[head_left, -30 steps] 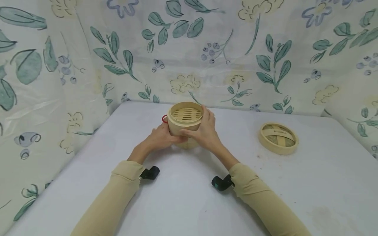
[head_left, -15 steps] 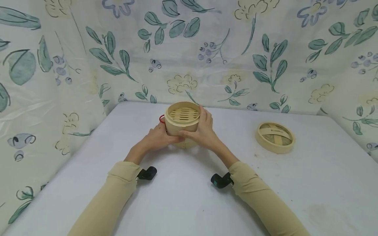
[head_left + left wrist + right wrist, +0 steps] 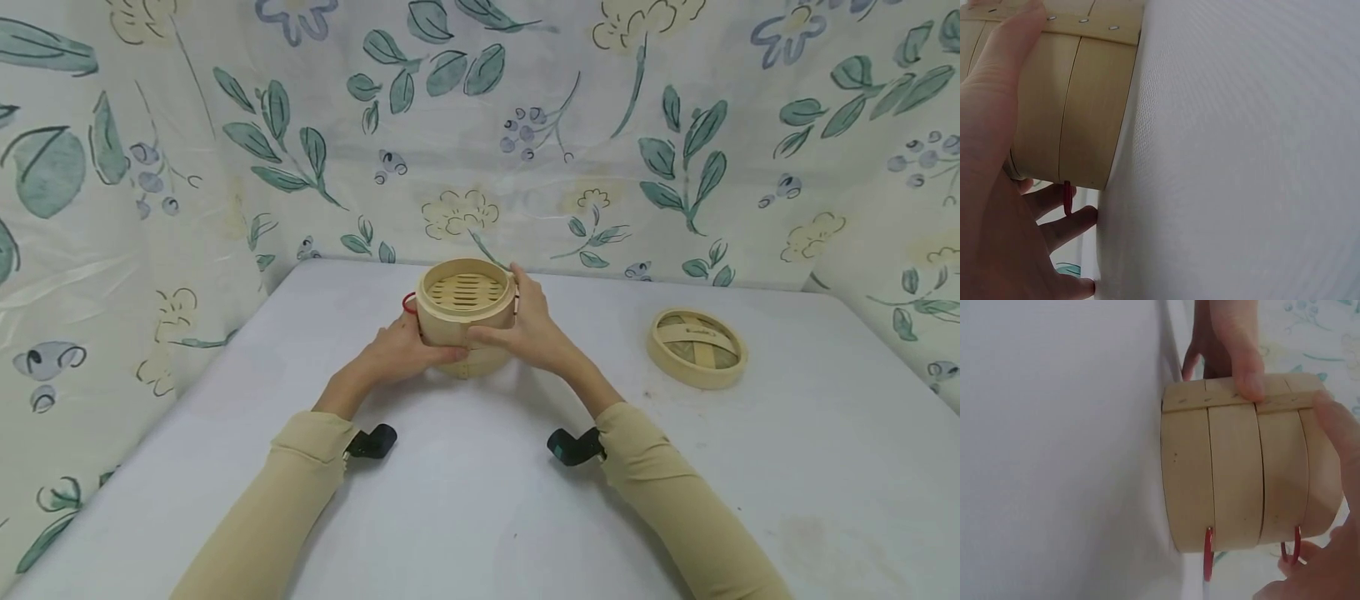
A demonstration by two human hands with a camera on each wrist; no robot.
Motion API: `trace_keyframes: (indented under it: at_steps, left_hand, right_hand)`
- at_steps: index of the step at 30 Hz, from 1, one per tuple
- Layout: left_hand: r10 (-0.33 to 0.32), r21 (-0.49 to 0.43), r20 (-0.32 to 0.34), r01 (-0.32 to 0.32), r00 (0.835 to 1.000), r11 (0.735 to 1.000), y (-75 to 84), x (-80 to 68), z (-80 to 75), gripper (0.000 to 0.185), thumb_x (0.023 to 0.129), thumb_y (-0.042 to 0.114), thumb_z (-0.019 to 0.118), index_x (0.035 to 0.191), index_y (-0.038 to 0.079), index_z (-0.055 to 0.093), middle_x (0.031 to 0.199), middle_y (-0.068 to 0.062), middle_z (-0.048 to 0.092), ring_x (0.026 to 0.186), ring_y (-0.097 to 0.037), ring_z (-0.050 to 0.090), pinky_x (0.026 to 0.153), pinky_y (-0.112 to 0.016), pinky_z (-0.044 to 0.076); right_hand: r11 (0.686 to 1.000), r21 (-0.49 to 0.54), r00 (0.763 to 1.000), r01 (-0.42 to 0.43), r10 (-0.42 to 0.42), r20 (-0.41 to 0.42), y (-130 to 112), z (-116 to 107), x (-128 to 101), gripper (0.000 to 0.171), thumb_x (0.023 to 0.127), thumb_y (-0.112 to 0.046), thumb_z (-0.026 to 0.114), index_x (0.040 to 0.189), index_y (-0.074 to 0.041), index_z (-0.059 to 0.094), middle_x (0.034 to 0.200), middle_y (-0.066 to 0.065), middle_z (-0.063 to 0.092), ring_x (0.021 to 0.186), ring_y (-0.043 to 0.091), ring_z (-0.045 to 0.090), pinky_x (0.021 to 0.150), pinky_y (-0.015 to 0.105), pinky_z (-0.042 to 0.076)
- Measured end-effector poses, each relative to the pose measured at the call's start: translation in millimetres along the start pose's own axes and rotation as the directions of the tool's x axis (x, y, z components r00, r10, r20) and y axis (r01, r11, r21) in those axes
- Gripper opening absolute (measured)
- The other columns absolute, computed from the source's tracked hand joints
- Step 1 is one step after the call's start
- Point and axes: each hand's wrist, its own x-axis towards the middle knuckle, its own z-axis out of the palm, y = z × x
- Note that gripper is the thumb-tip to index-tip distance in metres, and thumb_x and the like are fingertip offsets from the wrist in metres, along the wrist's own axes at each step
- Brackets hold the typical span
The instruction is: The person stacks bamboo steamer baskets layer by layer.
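Observation:
Two bamboo steamer baskets stand stacked at the table's far middle, upright. The upper basket (image 3: 444,328) shows a slatted floor inside its rim; the lower basket (image 3: 487,361) sits under it, their walls lined up in the right wrist view. Red ring handles (image 3: 1209,553) hang on the sides. My left hand (image 3: 397,346) grips the stack from the left, thumb across the front near the seam, other fingers behind. My right hand (image 3: 536,329) holds the upper basket loosely, thumb tip at its front and fingers along its right side, a narrow gap showing by the palm.
A round bamboo steamer lid (image 3: 697,333) with crossed bands lies on the white table (image 3: 480,500) to the right. A floral-patterned sheet (image 3: 450,125) hangs behind the table's far edge and along both sides.
My right hand has shifted slightly right, its thumb sliding back along the upper basket's front and its grip loosening. The left hand and the stack keep their place; the view has turned slightly.

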Motion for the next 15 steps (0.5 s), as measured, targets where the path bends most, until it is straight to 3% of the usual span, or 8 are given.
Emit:
trace_keyframes:
  at_steps: [7, 15]
  left_hand:
    - [0.005, -0.005, 0.000, -0.005, 1.000, 1.000, 0.7, -0.6, -0.1, 0.098, 0.078, 0.056, 0.077, 0.153, 0.021, 0.024, 0.147, -0.012, 0.047, 0.137, -0.037, 0.042, 0.107, -0.075, 0.017]
    - [0.001, -0.014, 0.006, -0.001, 1.000, 1.000, 1.1, -1.6, 0.0, 0.098, 0.078, 0.057, 0.077, 0.153, 0.024, 0.023, 0.148, -0.009, 0.046, 0.138, -0.035, 0.041, 0.108, -0.073, 0.019]
  right_hand:
    - [0.999, 0.029, 0.999, 0.034, -0.035, 0.025, 3.5, -4.1, -1.9, 0.116, 0.081, -0.032, 0.083, 0.158, -0.006, 0.001, 0.154, 0.021, 0.020, 0.134, 0.031, 0.036, 0.109, 0.049, 0.037]
    - [0.999, -0.019, 0.999, 0.043, -0.043, 0.024, 7.6, -10.8, -2.9, 0.115, 0.077, -0.035, 0.085, 0.157, -0.008, 0.007, 0.158, 0.021, 0.014, 0.142, 0.035, 0.025, 0.111, 0.053, 0.034]
